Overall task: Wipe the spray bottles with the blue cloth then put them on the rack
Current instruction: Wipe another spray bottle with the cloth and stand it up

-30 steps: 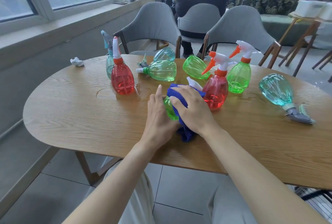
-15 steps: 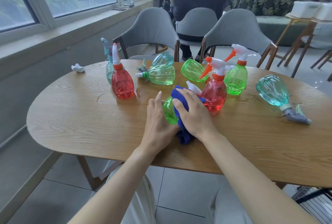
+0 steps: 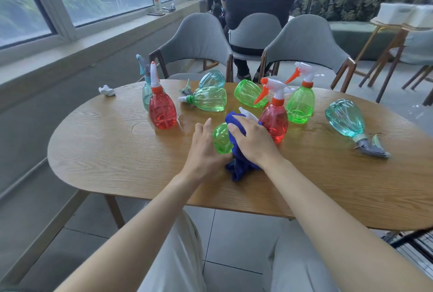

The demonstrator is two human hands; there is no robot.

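Fingers [image 3: 236,129] of the right hand [image 3: 254,144] still curl the blue cloth [image 3: 241,165] over the near green bottle [image 3: 221,138], left hand [image 3: 203,148] flat alongside: wiping unfinished.

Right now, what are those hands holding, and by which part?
The right hand grips the blue cloth around the lying green spray bottle, near its neck. The left hand steadies the bottle's round base with straight fingers.

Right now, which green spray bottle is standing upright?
The green bottle with the orange-and-white trigger, behind the right-hand red bottle. The other three green ones lie on their sides, one held under the blue cloth.
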